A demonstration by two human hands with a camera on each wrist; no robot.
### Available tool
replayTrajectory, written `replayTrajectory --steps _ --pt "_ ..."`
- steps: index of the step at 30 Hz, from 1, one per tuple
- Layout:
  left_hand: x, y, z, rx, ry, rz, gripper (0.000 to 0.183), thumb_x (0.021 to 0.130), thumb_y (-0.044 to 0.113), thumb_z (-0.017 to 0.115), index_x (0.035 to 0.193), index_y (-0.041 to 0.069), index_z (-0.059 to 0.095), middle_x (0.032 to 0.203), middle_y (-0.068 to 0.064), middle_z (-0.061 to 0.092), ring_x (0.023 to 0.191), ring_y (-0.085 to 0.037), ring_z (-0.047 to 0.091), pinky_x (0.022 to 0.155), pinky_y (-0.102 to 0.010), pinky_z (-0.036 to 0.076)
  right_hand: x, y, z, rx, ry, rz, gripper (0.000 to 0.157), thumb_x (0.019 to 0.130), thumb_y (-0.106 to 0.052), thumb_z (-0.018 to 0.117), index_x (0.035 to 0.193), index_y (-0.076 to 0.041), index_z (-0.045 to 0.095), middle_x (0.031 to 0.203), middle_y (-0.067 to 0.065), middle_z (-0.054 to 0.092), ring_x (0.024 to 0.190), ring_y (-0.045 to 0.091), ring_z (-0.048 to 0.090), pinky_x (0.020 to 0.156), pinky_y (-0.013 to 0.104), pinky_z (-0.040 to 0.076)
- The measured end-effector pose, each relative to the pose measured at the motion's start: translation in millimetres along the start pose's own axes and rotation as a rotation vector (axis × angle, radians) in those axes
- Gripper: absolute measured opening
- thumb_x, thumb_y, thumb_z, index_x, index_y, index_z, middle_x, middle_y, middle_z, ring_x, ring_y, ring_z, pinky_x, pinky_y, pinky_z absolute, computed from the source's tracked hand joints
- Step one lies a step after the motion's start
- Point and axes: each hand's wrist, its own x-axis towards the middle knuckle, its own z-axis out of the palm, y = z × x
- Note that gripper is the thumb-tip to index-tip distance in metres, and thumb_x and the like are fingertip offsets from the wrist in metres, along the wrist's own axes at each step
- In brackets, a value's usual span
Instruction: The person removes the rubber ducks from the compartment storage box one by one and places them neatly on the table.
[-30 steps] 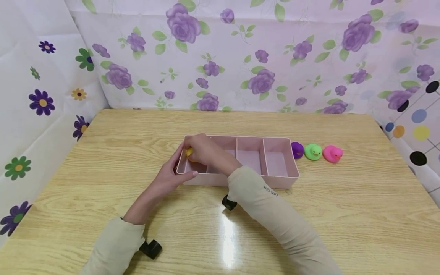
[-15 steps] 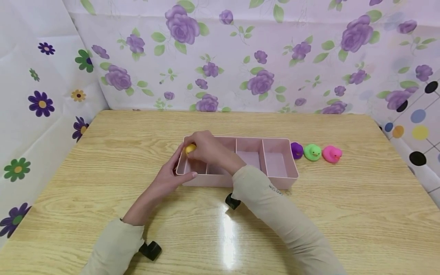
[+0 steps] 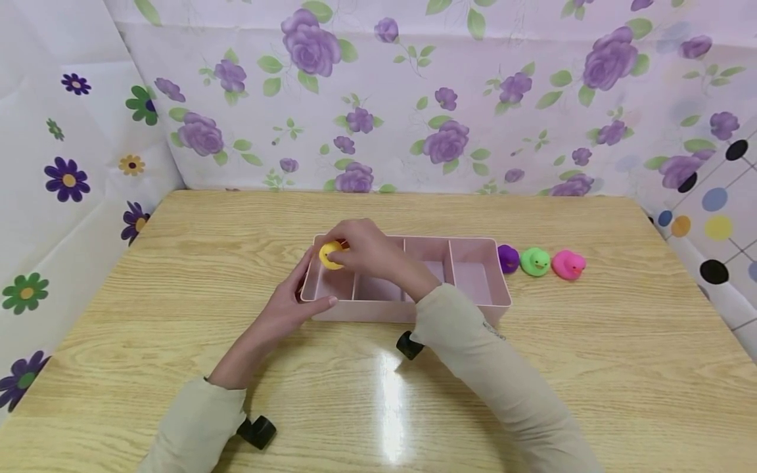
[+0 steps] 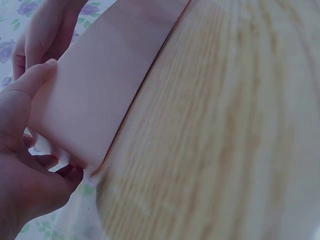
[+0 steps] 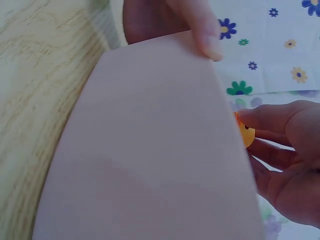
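Observation:
A pink divided tray [image 3: 473, 244] lies in the middle of the wooden table [image 3: 177, 263]. My right hand [image 3: 363, 249] pinches a small yellow duck [image 3: 330, 255] above the tray's leftmost compartment; the duck [image 5: 245, 134] shows between the fingers in the right wrist view. My left hand [image 3: 290, 305] grips the tray's left end, thumb on the front wall [image 4: 95, 110]. Purple [image 3: 508, 258], green [image 3: 535, 261] and pink [image 3: 568, 264] ducks stand in a row just right of the tray.
Floral cloth walls [image 3: 414, 98] close off the table at the back and both sides. Bare wood lies in front of the tray and to its left.
My right hand has lifted the yellow duck up out of the left compartment, so more of it shows. The left hand has stayed on the tray's end.

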Motion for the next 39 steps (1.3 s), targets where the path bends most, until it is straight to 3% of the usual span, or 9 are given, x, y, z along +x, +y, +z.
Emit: replayTrajectory --steps 7,11,20,39 --pt "-0.1 -0.1 0.0 -0.008 -0.004 0.006 0.092 0.088 0.019 0.072 0.154 0.039 0.011 0.159 0.005 0.013 0.14 -0.026 0.023 0.107 -0.049 0.03 -19 -3 -3.6 -0.048 0.033 -0.133 0.028 0.092 -0.005 0.065 0.119 0.002 0.067 0.111 0.012 0.066 0.1 0.021 0.061 0.082 0.024 0.049" --pt "-0.6 0.0 0.1 -0.006 -0.001 0.001 0.093 0.089 0.018 0.072 0.155 0.038 0.01 0.158 0.004 0.016 0.136 -0.026 0.03 0.104 -0.047 0.034 -29 -4 -4.0 -0.073 0.066 -0.193 0.032 0.091 -0.002 0.065 0.124 0.002 0.064 0.113 0.015 0.065 0.102 0.025 0.062 0.085 0.026 0.049" --pt "0.2 -1.9 1.0 0.007 0.015 -0.014 0.094 0.088 0.019 0.072 0.156 0.033 0.009 0.157 -0.003 0.022 0.127 -0.029 0.04 0.098 -0.039 0.041 -44 -3 -7.0 -0.104 0.097 -0.163 0.027 0.088 0.002 0.069 0.115 0.003 0.068 0.111 0.013 0.067 0.102 0.025 0.062 0.086 0.03 0.05" --pt "1.7 -0.7 2.4 -0.018 0.02 -0.005 0.094 0.087 0.013 0.072 0.157 0.029 0.01 0.153 -0.013 0.028 0.125 -0.033 0.042 0.09 -0.032 0.047 -70 19 -19.5 -0.117 0.145 -0.174 0.026 0.084 -0.001 0.073 0.109 0.003 0.069 0.107 0.013 0.068 0.096 0.026 0.063 0.083 0.032 0.052"
